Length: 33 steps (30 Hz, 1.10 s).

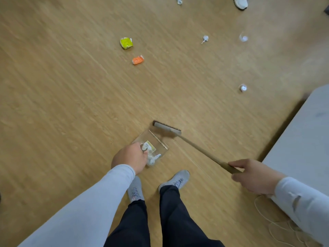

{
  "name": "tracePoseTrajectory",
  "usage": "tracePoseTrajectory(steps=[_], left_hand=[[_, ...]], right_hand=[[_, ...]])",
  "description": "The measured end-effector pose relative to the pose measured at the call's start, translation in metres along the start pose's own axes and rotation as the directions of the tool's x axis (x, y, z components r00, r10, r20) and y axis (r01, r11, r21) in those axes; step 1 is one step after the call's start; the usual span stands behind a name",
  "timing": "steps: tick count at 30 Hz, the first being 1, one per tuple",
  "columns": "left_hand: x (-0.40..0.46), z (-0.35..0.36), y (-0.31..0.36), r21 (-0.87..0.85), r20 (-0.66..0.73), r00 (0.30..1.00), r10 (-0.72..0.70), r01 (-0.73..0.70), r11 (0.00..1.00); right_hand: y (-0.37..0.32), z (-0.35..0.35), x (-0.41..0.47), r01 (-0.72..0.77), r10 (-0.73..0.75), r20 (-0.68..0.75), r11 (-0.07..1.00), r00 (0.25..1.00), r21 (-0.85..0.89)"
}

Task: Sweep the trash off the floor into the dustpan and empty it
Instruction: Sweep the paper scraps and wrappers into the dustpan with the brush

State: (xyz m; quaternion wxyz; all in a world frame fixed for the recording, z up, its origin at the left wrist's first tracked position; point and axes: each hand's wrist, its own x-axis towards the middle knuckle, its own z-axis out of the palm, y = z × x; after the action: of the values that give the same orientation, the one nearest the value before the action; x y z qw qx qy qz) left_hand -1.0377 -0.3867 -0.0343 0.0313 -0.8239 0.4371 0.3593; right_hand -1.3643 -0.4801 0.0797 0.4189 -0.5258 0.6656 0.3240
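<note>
My left hand (pixel 130 157) grips the handle of a clear dustpan (pixel 156 139) that holds a few wrappers and white scraps. My right hand (pixel 252 175) is closed around the wooden handle of a broom (pixel 197 148); its grey head (pixel 167 128) rests on the floor just beyond the dustpan's open edge. Trash lies farther out on the wooden floor: a yellow-green wrapper (pixel 126 43), an orange wrapper (pixel 138 60), a crumpled white paper (pixel 205 39), a clear wrapper (pixel 243 37), a small white piece (pixel 243 88) and another white scrap (pixel 179 0) at the top edge.
My two grey shoes (pixel 175 180) stand just behind the dustpan. A grey-white piece of furniture (pixel 302 139) fills the right side, with a white cord (pixel 272 227) on the floor beside it. Another person's white shoe (pixel 240 2) is at the top.
</note>
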Motion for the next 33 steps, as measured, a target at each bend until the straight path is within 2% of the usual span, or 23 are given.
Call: tracePoseTrajectory(steps=[3,7,10,14,17,22,26,33], left_hand=[[0.003,-0.003,-0.001,0.0,0.0,1.0,0.003,-0.003,1.0],[0.005,-0.004,0.001,0.009,-0.007,1.0,-0.004,0.004,1.0],[0.005,-0.006,0.0,0.014,0.021,1.0,-0.019,0.018,1.0],[0.003,-0.017,0.001,-0.002,0.057,0.998,-0.021,0.021,1.0],[0.001,-0.031,0.018,0.036,0.057,0.998,-0.026,0.024,0.999],[0.0,-0.052,0.08,0.135,0.05,0.998,0.042,-0.048,0.99],[0.0,-0.065,0.136,0.149,0.02,0.996,0.081,-0.083,0.985],[0.021,-0.076,0.231,0.143,0.0,0.987,0.161,-0.159,0.977]], right_hand=[[-0.018,0.022,0.016,-0.009,0.009,-0.009,1.0,1.0,-0.012],[-0.027,0.034,0.019,-0.017,0.009,0.123,0.998,0.992,0.064],[-0.011,0.012,0.007,-0.069,0.018,0.188,0.96,0.982,0.272],[0.025,-0.012,-0.019,-0.158,0.036,0.212,0.789,0.977,0.594],[0.048,-0.023,-0.032,-0.15,0.051,0.162,0.705,0.985,0.693],[0.078,-0.051,-0.032,-0.016,0.053,-0.04,0.768,0.998,0.64],[0.11,-0.087,-0.017,-0.01,0.092,-0.078,0.711,0.993,0.703],[0.148,-0.14,0.003,0.007,0.124,-0.122,0.672,0.985,0.74]])
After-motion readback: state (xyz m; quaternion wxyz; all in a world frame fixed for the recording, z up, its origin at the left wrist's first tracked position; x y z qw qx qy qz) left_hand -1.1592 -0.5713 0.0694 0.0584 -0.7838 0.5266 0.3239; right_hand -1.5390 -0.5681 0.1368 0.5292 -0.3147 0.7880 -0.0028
